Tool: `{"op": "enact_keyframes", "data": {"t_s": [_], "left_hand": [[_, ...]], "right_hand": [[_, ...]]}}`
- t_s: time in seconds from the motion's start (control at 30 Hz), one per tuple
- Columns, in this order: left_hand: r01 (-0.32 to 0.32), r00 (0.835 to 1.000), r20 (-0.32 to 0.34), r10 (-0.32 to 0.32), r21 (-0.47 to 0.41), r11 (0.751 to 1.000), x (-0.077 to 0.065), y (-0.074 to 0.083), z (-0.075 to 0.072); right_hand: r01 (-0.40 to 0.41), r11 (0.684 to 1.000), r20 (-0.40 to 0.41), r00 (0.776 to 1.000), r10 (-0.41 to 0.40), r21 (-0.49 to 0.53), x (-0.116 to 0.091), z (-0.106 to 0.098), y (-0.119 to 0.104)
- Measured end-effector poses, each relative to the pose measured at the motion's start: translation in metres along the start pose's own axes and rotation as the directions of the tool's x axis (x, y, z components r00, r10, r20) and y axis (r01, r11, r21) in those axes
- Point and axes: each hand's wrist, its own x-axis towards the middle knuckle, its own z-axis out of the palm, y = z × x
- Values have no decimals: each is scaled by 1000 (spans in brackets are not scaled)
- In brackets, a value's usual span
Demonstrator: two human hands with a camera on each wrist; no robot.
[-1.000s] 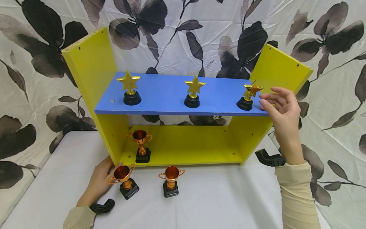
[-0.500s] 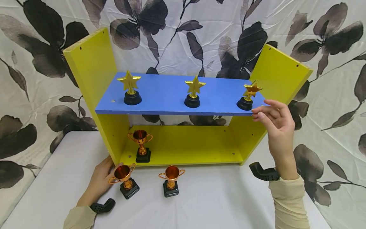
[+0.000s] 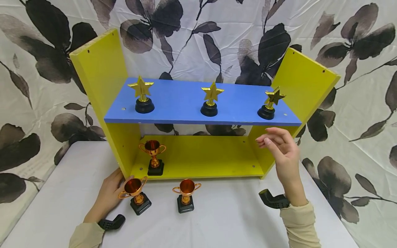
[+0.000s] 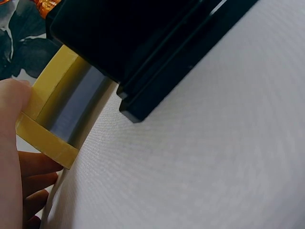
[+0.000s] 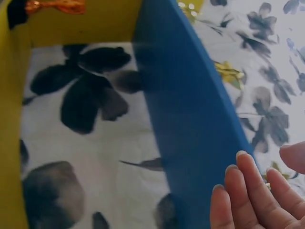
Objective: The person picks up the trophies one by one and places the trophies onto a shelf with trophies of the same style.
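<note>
Head view: bright, even; faint soft shadow on bench (image 3: 223, 224), right side; glints on copper cups (image 3: 187, 187). Left wrist view: dimmer, greyish. Right wrist view: dim, softly blurred.

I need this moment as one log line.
left hand: grips left side panel | right hand: holds nothing | star trophies: three on blue shelf | cup trophies: one on bottom board, two on table

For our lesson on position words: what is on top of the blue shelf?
Three gold star trophies stand on the blue shelf. The surface directly under their black bases is covered and cannot be seen.
</note>
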Motion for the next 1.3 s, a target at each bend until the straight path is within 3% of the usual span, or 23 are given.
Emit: {"op": "enact_keyframes", "data": {"t_s": [0.23, 0.57, 1.1, 1.3], "left_hand": [[1, 1000, 3, -1, 0, 1000, 2, 0, 1], [10, 1000, 4, -10, 0, 1000, 2, -1, 2], [22, 1000, 10, -22, -12, 1000, 2, 2, 1], [31, 999, 13, -31, -6, 1000, 1, 2, 0]], "right_hand": [[-52, 998, 103, 993, 54, -25, -15, 10, 21], [-119, 993, 164, 979, 120, -11, -33, 24, 42], [-147, 988, 276, 952, 131, 40, -49, 53, 53], [-198, 979, 297, 939, 174, 51, -53, 62, 54]]}}
